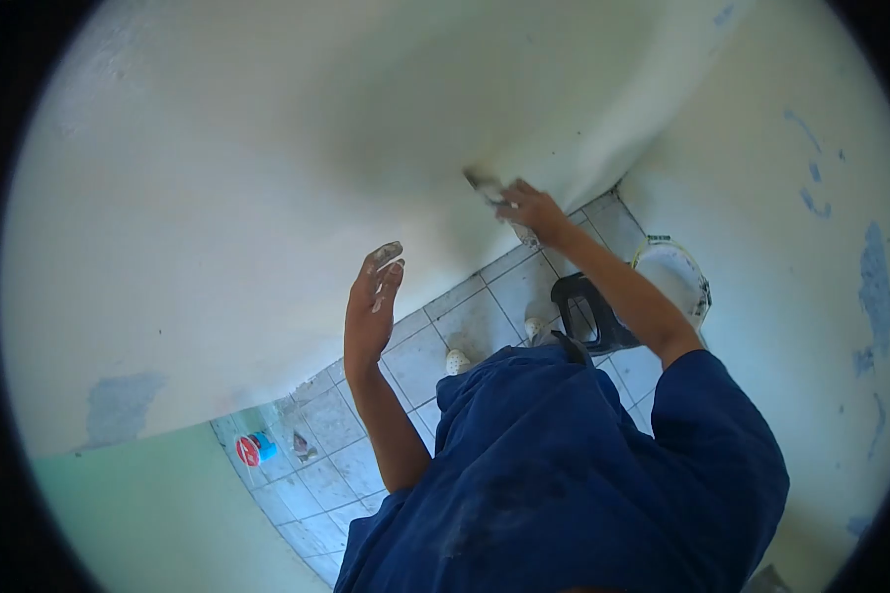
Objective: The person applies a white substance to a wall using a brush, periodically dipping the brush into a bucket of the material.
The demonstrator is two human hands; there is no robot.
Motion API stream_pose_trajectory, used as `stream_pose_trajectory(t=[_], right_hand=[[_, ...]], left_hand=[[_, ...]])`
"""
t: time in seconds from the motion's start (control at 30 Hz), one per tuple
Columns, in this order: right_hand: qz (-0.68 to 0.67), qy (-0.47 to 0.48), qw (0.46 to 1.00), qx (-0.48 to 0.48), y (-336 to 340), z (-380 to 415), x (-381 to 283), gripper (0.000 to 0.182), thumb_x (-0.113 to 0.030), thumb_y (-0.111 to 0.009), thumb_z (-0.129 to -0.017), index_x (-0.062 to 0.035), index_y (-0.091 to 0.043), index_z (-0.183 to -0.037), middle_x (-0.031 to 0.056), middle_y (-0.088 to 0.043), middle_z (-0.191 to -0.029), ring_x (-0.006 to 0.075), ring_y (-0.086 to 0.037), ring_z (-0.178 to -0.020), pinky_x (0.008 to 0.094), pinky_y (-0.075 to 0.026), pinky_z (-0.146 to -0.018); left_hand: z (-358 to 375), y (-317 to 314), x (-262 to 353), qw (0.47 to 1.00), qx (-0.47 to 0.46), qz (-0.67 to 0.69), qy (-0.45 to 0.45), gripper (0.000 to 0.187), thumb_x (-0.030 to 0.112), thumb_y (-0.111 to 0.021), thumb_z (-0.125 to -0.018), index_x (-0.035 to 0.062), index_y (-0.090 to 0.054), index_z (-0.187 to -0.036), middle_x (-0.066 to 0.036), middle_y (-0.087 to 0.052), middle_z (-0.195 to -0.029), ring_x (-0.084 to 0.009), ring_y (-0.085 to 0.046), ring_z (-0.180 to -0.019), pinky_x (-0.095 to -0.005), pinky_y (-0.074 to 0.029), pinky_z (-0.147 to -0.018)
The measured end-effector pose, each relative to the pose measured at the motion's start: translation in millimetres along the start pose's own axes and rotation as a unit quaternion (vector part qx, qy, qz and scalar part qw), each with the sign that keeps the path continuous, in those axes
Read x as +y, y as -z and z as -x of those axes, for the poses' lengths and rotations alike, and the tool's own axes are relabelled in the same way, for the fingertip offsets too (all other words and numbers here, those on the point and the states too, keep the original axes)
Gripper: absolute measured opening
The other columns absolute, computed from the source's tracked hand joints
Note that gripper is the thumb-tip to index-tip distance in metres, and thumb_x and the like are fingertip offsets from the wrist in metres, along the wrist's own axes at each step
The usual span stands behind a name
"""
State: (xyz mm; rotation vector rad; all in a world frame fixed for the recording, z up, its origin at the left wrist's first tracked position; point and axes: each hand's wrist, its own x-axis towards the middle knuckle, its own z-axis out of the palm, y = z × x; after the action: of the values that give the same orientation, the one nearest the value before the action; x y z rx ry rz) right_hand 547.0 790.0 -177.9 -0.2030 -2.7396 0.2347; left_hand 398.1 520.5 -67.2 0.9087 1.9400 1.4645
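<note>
My right hand (529,210) is closed around what looks like a putty knife (485,185), its blade turned toward the pale wall (247,168). Motion blur hides the tool's exact outline and whether it touches the wall. Lower and to the left, my left hand (374,292) is raised beside the same wall with its fingers stretched upward and nothing in them. White filler coats those fingertips.
Right of my body, a white bucket (674,277) stands beside a black stool (595,314) on the tiled floor (435,356). A red and blue tub (255,450) is at the lower left. Grey patches (875,282) mark the right-hand wall.
</note>
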Motion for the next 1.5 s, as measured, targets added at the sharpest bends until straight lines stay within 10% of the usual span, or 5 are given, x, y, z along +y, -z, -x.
stream_pose_trajectory(t=[0.27,0.37,0.47,1.3,1.5], right_hand=[[-0.002,-0.360,0.876,0.320,-14.3,202.6,-9.2,0.014,-0.002,-0.064,-0.073,-0.0051,-0.060,-0.087,0.0073,-0.062,-0.094,0.0221,-0.060,-0.086,0.0328,-0.047,-0.077],[-0.254,-0.627,0.480,0.558,15.6,251.4,-21.3,0.015,-0.002,-0.065,-0.074,-0.0077,-0.061,-0.088,0.0028,-0.061,-0.091,0.0175,-0.059,-0.086,0.0326,-0.049,-0.074],[-0.349,-0.563,0.379,0.646,35.0,313.6,-25.4,0.015,-0.003,-0.065,-0.075,-0.0101,-0.060,-0.088,0.0014,-0.059,-0.089,0.0153,-0.057,-0.085,0.0323,-0.050,-0.072],[-0.142,-0.755,0.546,0.335,-88.8,426.7,113.0,0.019,-0.013,-0.063,-0.069,-0.0058,-0.064,-0.087,0.0123,-0.065,-0.087,0.0287,-0.061,-0.085,0.0380,-0.046,-0.077],[-0.286,-0.772,0.347,0.450,-90.7,425.8,112.6,0.027,-0.008,-0.065,-0.070,-0.0035,-0.059,-0.096,0.0086,-0.062,-0.093,0.0225,-0.061,-0.084,0.0352,-0.050,-0.070]], left_hand=[[-16.0,-31.6,-12.2,0.994,-0.093,-0.029,0.039,0.030,0.023,-0.050,-0.093,0.0044,-0.052,-0.116,-0.011,-0.059,-0.111,-0.0233,-0.057,-0.103,-0.0326,-0.043,-0.089],[-32.5,-73.3,-10.0,0.981,-0.189,-0.027,0.021,0.030,0.022,-0.051,-0.092,0.0043,-0.053,-0.116,-0.011,-0.059,-0.110,-0.0227,-0.057,-0.102,-0.0319,-0.043,-0.088],[-49.8,-137.6,-5.3,0.957,-0.285,-0.045,0.021,0.029,0.021,-0.051,-0.092,0.0045,-0.053,-0.115,-0.012,-0.060,-0.110,-0.0229,-0.057,-0.102,-0.0315,-0.041,-0.090],[-17.5,-459.1,-160.4,0.799,-0.465,-0.315,-0.214,0.062,0.019,-0.057,-0.082,-0.0036,-0.029,-0.133,-0.021,-0.030,-0.140,-0.0366,-0.041,-0.120,-0.0414,-0.039,-0.097],[-19.2,-456.7,-152.6,0.775,-0.494,-0.350,-0.180,0.062,0.020,-0.056,-0.082,-0.0019,-0.028,-0.134,-0.020,-0.028,-0.141,-0.0361,-0.045,-0.116,-0.0432,-0.043,-0.090]])
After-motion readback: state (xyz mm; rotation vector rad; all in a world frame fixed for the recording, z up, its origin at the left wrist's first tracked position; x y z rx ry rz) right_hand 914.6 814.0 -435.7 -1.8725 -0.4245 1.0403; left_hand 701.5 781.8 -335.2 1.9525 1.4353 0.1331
